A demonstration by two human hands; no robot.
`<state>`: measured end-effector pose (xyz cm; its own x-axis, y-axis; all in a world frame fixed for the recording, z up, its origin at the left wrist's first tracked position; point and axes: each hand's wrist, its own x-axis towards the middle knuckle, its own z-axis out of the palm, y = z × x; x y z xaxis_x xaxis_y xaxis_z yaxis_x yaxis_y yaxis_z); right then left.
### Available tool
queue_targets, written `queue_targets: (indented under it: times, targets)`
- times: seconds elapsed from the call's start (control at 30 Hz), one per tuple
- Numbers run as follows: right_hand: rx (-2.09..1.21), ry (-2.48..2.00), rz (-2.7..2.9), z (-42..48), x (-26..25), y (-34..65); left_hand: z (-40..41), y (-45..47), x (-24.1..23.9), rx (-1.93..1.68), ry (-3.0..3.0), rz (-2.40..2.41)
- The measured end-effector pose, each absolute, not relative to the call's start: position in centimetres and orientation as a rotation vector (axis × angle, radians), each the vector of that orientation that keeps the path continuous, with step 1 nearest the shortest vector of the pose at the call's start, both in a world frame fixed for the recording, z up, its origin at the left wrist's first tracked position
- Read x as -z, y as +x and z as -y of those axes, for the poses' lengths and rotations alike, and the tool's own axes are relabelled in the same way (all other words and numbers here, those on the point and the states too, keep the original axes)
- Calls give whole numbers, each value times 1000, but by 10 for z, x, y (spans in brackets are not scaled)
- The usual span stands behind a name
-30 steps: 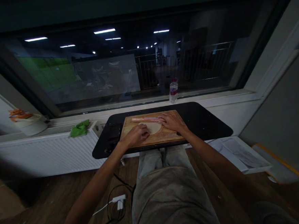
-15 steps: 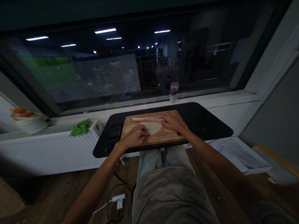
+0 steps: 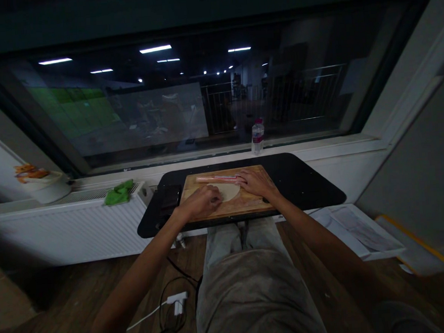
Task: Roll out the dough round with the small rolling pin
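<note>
Wooden board [image 3: 247,205] holds flat round dough [image 3: 229,192]; left hand [image 3: 200,204] rests half curled on its edge, grip unclear; right hand [image 3: 256,182] lies flat, fingers [image 3: 242,175] touching the pink rolling pin [image 3: 215,178].

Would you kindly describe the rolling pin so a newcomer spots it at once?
Below the window, a black table bears a wooden board. Along its far edge rests the pink rolling pin, the only rod-shaped thing, beyond the flat pale dough disc.
</note>
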<state>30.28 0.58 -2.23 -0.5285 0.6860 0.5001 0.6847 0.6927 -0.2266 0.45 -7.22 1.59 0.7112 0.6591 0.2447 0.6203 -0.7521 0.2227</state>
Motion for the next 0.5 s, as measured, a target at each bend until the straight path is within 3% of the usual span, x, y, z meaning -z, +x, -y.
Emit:
queue_targets:
  times: [0.5]
  targets:
    - [0, -1043, 2337, -12, 28, 301, 66, 14, -26, -327, 2877, -1029]
